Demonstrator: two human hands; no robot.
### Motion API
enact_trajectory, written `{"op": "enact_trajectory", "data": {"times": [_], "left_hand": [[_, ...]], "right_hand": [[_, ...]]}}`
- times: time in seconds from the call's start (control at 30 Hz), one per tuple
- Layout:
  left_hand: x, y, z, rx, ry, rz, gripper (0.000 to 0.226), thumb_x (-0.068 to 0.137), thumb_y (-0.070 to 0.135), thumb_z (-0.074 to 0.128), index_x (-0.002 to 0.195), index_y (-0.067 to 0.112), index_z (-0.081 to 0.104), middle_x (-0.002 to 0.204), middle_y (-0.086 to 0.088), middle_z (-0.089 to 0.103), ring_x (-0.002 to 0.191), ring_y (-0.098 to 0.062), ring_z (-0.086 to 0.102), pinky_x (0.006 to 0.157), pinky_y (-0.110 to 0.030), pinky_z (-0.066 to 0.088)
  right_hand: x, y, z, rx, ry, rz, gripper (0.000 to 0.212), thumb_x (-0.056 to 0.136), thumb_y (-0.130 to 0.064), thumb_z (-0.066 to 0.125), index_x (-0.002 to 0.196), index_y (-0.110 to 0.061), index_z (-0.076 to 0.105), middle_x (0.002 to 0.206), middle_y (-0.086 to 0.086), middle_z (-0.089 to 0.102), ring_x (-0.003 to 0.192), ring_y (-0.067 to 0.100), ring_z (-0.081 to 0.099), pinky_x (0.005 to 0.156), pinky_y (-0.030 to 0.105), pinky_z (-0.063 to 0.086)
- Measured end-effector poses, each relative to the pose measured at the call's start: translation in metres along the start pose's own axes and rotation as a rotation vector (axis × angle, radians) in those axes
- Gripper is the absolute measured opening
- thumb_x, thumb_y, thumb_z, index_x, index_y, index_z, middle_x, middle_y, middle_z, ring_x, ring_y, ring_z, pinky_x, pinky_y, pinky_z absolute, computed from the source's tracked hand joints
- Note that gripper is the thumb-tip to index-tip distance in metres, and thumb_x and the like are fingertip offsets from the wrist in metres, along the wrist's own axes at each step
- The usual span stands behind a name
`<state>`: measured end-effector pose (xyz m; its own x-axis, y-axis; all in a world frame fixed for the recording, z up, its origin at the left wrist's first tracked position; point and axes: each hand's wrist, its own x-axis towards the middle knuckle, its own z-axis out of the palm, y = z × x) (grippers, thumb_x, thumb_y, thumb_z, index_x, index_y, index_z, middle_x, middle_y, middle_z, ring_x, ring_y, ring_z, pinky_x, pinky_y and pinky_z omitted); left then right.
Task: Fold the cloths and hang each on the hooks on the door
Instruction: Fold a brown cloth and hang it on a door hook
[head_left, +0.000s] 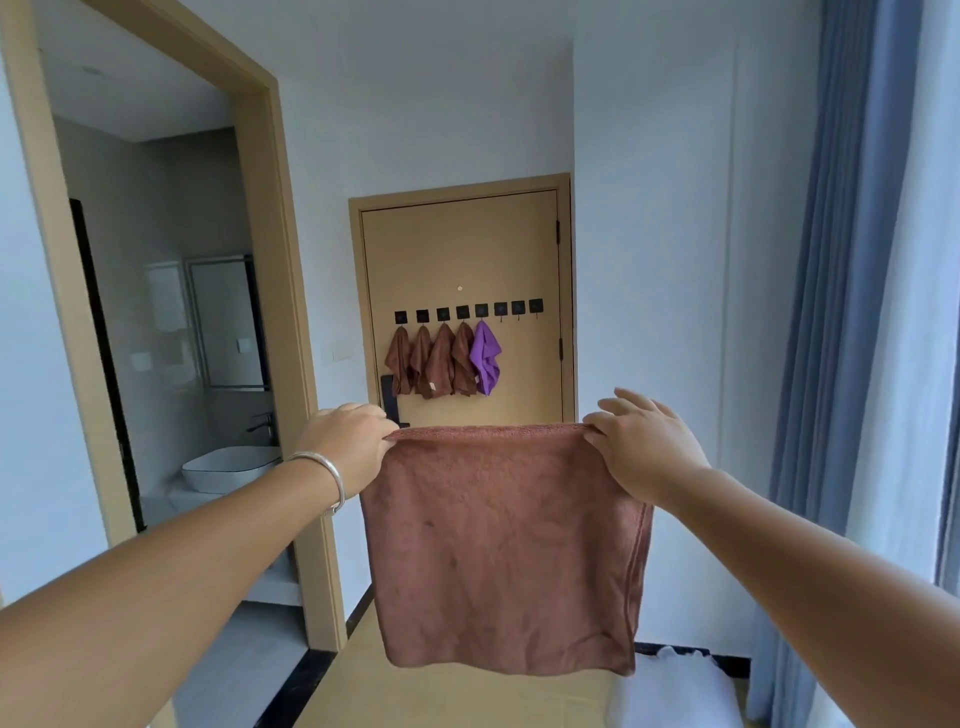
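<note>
A brown cloth (506, 545) hangs in front of me, folded double, its top edge stretched level. My left hand (348, 441) pinches the top left corner and my right hand (641, 447) pinches the top right corner, its other fingers spread. Straight ahead stands a tan door (462, 249) with a row of black hooks (467, 310). Several brown cloths (431, 364) and one purple cloth (485, 358) hang from the left hooks. The three hooks at the right (517, 307) are bare.
An open doorway (270, 260) on the left leads to a bathroom with a white basin (228, 467). Blue curtains (857, 312) hang along the right. Something white (675, 691) lies on the floor at lower right. Tan floor leads to the door.
</note>
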<state>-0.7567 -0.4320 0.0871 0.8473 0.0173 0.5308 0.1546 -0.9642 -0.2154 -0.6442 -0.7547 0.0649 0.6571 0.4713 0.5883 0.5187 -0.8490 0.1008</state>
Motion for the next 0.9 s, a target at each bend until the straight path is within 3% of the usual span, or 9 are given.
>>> {"op": "enact_trajectory", "data": {"times": [0.3, 0.47, 0.67, 0.8, 0.9], "left_hand": [[0.106, -0.025, 0.092, -0.028, 0.011, 0.009, 0.032, 0.100, 0.030, 0.034, 0.100, 0.034, 0.066, 0.099, 0.011, 0.059, 0.099, -0.013, 0.052, 0.082, -0.030, 0.042], [0.176, -0.047, 0.160, -0.055, 0.043, 0.017, 0.030, 0.098, 0.026, 0.036, 0.090, 0.032, 0.064, 0.087, 0.009, 0.052, 0.091, -0.014, 0.050, 0.071, -0.029, 0.034], [0.264, -0.086, 0.231, -0.111, 0.086, 0.031, 0.029, 0.098, 0.025, 0.037, 0.082, 0.027, 0.061, 0.083, 0.008, 0.050, 0.088, -0.014, 0.050, 0.070, -0.029, 0.039], [0.321, -0.113, 0.270, -0.127, 0.113, 0.040, 0.028, 0.100, 0.028, 0.037, 0.086, 0.027, 0.061, 0.085, 0.008, 0.050, 0.091, -0.014, 0.051, 0.068, -0.027, 0.035], [0.354, -0.126, 0.299, -0.129, 0.077, 0.037, 0.028, 0.100, 0.029, 0.037, 0.090, 0.026, 0.063, 0.087, 0.008, 0.051, 0.093, -0.015, 0.051, 0.068, -0.028, 0.035]], "right_hand": [[0.085, 0.026, 0.084, -0.036, -0.051, 0.026, 0.042, 0.102, -0.045, 0.025, 0.128, -0.033, 0.056, 0.139, -0.010, 0.049, 0.141, 0.016, 0.024, 0.111, 0.034, 0.024], [0.151, 0.032, 0.137, -0.091, -0.084, 0.034, 0.044, 0.102, -0.046, 0.024, 0.133, -0.032, 0.052, 0.145, -0.011, 0.043, 0.144, 0.016, 0.019, 0.113, 0.033, 0.020], [0.251, 0.035, 0.191, -0.120, -0.093, 0.053, 0.042, 0.102, -0.045, 0.024, 0.131, -0.034, 0.052, 0.140, -0.012, 0.046, 0.142, 0.015, 0.021, 0.112, 0.032, 0.022], [0.309, 0.035, 0.236, -0.113, -0.078, 0.080, 0.042, 0.102, -0.045, 0.025, 0.126, -0.032, 0.056, 0.133, -0.013, 0.051, 0.138, 0.014, 0.027, 0.108, 0.031, 0.026], [0.343, 0.040, 0.272, -0.114, -0.118, 0.087, 0.043, 0.102, -0.046, 0.024, 0.129, -0.032, 0.055, 0.138, -0.012, 0.048, 0.141, 0.014, 0.022, 0.111, 0.032, 0.024]]}}
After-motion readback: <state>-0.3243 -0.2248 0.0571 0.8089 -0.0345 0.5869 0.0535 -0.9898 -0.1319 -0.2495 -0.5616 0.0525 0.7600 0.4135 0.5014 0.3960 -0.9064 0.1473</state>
